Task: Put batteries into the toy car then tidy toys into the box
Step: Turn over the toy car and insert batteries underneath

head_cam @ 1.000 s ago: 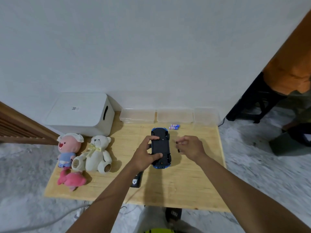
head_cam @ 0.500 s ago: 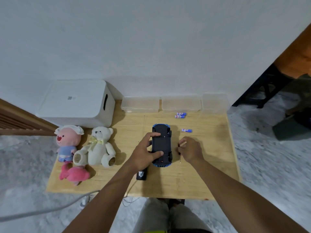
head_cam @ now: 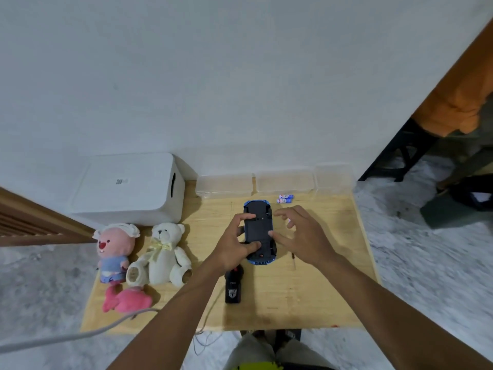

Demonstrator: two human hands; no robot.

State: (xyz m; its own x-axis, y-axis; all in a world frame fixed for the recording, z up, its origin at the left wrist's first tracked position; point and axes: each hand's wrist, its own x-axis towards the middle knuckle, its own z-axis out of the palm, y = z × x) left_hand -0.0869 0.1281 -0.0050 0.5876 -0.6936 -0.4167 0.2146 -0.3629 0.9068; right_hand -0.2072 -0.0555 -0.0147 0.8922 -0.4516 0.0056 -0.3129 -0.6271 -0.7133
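A blue toy car (head_cam: 258, 231) lies upside down on the wooden table (head_cam: 328, 295), its black underside facing up. My left hand (head_cam: 236, 245) grips the car from its left side, thumb and fingers curled round the body. My right hand (head_cam: 304, 236) hovers by the car's right side with its fingers spread; one fingertip touches the car's edge. Two small blue batteries (head_cam: 285, 198) lie just beyond the car near the wall. A third battery by my right fingers is mostly hidden. A white lidded box (head_cam: 128, 190) stands at the back left.
A pink plush (head_cam: 114, 249), a white teddy bear (head_cam: 165, 252) and a small pink soft toy (head_cam: 125, 300) lie at the table's left. A black remote (head_cam: 234, 284) lies near the front. A thin screwdriver (head_cam: 293, 259) lies right of the car. Clear plastic containers (head_cam: 282, 180) line the wall.
My right hand has opened from a loose fist, left the thin screwdriver on the table and moved up beside the car. My left hand keeps its grip on the car.
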